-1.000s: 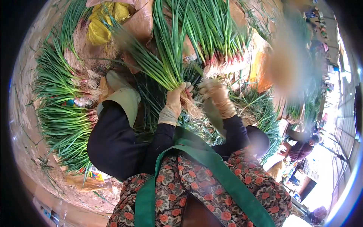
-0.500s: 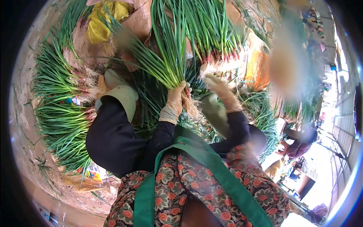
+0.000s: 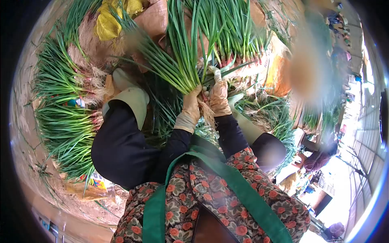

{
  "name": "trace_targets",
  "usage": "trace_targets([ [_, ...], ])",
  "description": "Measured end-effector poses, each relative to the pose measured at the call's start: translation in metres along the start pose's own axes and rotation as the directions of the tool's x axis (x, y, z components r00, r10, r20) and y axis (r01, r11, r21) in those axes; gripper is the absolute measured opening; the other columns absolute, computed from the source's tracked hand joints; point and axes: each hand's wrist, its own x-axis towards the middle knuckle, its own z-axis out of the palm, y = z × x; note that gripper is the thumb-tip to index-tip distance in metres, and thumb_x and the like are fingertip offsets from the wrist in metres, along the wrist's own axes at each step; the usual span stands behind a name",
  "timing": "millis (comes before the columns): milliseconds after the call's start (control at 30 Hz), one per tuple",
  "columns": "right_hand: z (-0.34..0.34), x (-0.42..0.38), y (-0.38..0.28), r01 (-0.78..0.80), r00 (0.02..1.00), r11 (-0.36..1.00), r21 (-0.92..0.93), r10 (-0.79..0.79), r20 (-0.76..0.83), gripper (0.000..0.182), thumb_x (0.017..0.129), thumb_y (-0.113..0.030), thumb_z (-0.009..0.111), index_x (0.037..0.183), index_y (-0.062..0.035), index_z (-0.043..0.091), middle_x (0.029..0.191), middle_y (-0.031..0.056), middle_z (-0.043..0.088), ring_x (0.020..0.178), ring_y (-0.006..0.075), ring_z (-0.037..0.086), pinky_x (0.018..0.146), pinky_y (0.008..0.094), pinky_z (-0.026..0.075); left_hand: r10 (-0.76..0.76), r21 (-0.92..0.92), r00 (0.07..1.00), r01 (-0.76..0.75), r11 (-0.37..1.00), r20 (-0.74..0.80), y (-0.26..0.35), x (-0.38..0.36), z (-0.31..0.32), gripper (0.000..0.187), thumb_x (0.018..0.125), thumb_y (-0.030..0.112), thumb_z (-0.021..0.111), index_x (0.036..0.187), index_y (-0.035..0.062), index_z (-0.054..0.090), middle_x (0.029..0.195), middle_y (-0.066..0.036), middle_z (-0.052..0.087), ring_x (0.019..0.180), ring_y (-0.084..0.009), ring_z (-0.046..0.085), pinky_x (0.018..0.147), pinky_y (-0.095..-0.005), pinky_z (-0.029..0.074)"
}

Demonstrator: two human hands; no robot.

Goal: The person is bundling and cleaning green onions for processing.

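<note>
My left hand [image 3: 191, 106], in a pale glove, is wrapped round the base of a bunch of spring onions [image 3: 178, 67]. Their long green leaves fan up and away, and pale stringy roots hang below the fist. Close beside it my right hand [image 3: 219, 97], gloved too, is closed at the root end of the bunch with its fingers curled. Green leaves [image 3: 235, 69] stick out from it to the upper right. Its fingertips are partly hidden, but it appears to grip spring onion leaves.
Another pile of spring onions [image 3: 233, 36] lies ahead, roots toward me. More bundles [image 3: 65, 129] line the left side. Loose green leaves [image 3: 267, 117] cover the ground at right. A yellow bag [image 3: 108, 24] and an orange sack [image 3: 277, 75] lie beyond; a person [image 3: 320, 158] sits at right.
My right hand has come in from the right to the root end of the bunch, and leaves now stick out from it. My left hand keeps its hold.
</note>
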Motion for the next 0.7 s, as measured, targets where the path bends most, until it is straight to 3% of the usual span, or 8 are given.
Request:
trace_targets([
  [100,0.01,-0.005,-0.011,-0.15,0.989,0.983,0.105,0.15,0.006,0.031,0.093,-0.041,0.04,0.088,-0.0131,0.051,0.056,-0.005,0.039,0.039,0.0095,0.032,0.032,0.0224,0.029,-0.028,0.023,0.999,0.027,0.999,0.04,0.008,-0.002,0.0,0.011,0.087,0.015,0.058,0.093,0.0063,0.057,0.075,-0.003,0.059,0.063,-0.0134,0.058,0.051,-0.0291,0.05],
  [267,-0.032,0.073,-0.029,-0.005,0.994,0.893,0.45,-0.046,0.102,0.026,0.095,-0.03,0.038,0.085,-0.0106,0.051,0.047,-0.0079,0.025,0.036,0.0087,0.022,0.034,0.0258,0.023,-0.165,-0.071,0.944,0.193,0.979,0.285,0.016,-0.016,0.006,0.013,0.087,0.018,0.058,0.091,0.0059,0.057,0.074,-0.002,0.058,0.063,-0.012,0.057,0.056,-0.0276,0.049],
  [333,-0.038,0.071,-0.056,-0.013,0.967,0.986,0.167,-0.03,0.252,0.023,0.093,-0.028,0.045,0.081,-0.0112,0.055,0.047,-0.008,0.027,0.035,0.0069,0.021,0.034,0.0246,0.022,-0.15,-0.004,0.95,0.157,0.988,0.274,0.014,-0.013,0.002,0.014,0.087,0.019,0.058,0.092,0.0057,0.057,0.075,-0.002,0.059,0.065,-0.0123,0.058,0.058,-0.028,0.049],
  [367,-0.047,0.084,-0.069,-0.188,0.859,0.982,-0.018,0.174,0.482,0.023,0.09,-0.027,0.052,0.08,-0.0077,0.061,0.051,-0.0043,0.045,0.04,0.0118,0.04,0.039,0.027,0.035,-0.151,-0.001,0.96,0.156,0.988,0.237,0.014,-0.014,0.004,0.016,0.087,0.021,0.058,0.092,0.0057,0.058,0.078,-0.003,0.061,0.068,-0.014,0.06,0.061,-0.0297,0.051],
  [433,-0.036,0.09,-0.024,0.6,0.782,0.584,-0.546,-0.285,0.554,0.024,0.085,-0.025,0.059,0.085,-0.0021,0.063,0.064,0.0022,0.058,0.058,0.0161,0.055,0.053,0.029,0.045,-0.165,0.029,0.969,0.163,0.986,0.183,0.014,-0.017,0.012,0.018,0.086,0.022,0.059,0.093,0.0059,0.058,0.08,-0.004,0.062,0.07,-0.0153,0.061,0.064,-0.0306,0.052],
  [567,-0.027,0.037,-0.007,0.51,0.786,0.506,-0.695,0.055,0.616,0.022,0.085,-0.019,0.061,0.093,0.0021,0.062,0.072,0.0034,0.062,0.068,0.0149,0.058,0.066,0.0283,0.048,-0.199,0.062,0.971,0.193,0.979,0.135,0.011,-0.014,0.003,0.022,0.086,0.026,0.06,0.096,0.0066,0.058,0.083,-0.004,0.062,0.072,-0.0172,0.061,0.069,-0.0321,0.053],
  [667,-0.024,0.03,-0.005,0.463,0.881,0.309,-0.831,-0.06,0.469,0.037,0.078,-0.034,0.066,0.094,-0.0012,0.063,0.082,0.0133,0.065,0.075,0.021,0.061,0.07,0.0341,0.047,-0.195,0.072,0.964,0.184,0.98,0.182,0.01,-0.009,-0.005,0.021,0.087,0.026,0.058,0.094,0.0069,0.057,0.082,-0.004,0.061,0.07,-0.0165,0.06,0.065,-0.0322,0.053],
  [700,-0.028,0.04,0.008,0.602,0.792,0.438,-0.668,-0.221,0.569,0.04,0.079,-0.037,0.065,0.093,0.0008,0.062,0.078,0.0119,0.065,0.07,0.0176,0.059,0.067,0.0354,0.047,-0.2,0.077,0.956,0.187,0.979,0.214,0.009,-0.007,-0.004,0.021,0.087,0.027,0.058,0.094,0.0069,0.057,0.082,-0.003,0.06,0.069,-0.0161,0.06,0.064,-0.0321,0.053],
])
